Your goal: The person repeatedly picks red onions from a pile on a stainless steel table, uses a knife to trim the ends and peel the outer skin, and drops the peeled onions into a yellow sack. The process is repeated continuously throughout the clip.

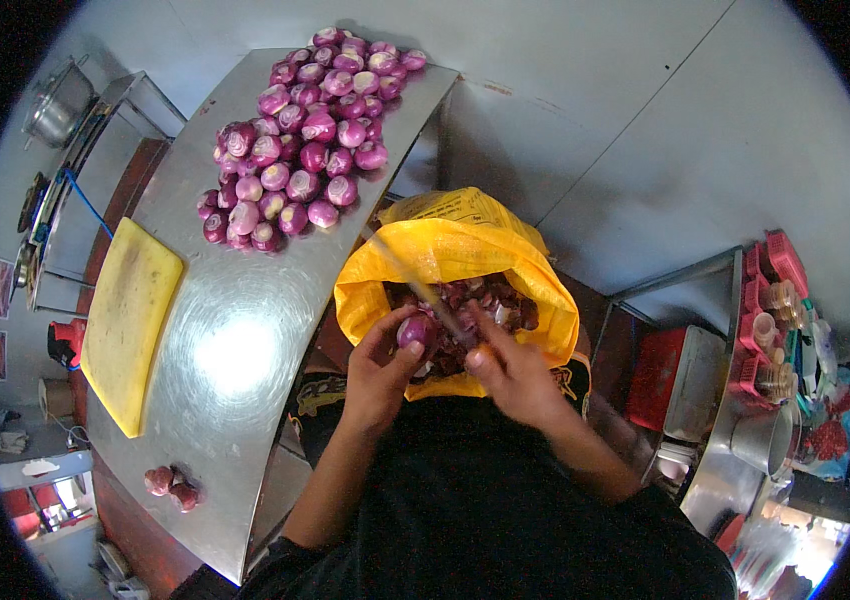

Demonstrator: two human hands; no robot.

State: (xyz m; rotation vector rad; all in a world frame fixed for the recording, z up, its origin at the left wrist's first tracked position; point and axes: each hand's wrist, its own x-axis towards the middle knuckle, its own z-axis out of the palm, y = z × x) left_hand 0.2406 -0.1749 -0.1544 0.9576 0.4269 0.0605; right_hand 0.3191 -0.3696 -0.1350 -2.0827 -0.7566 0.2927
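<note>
My left hand holds a red onion between thumb and fingers, above the mouth of a yellow woven sack. Just to its right, my right hand grips a knife, whose motion-blurred blade points up and left past the onion. Onion skins and dark red pieces lie inside the sack. A large pile of peeled red onions rests on the steel table to the left. Two or three unpeeled onions sit near that table's lower end.
A yellow cutting board lies along the table's far left edge. Beyond it stands a rack with a metal pot. At right are a steel counter with pink baskets and a red cooler box beneath. A wall rises ahead.
</note>
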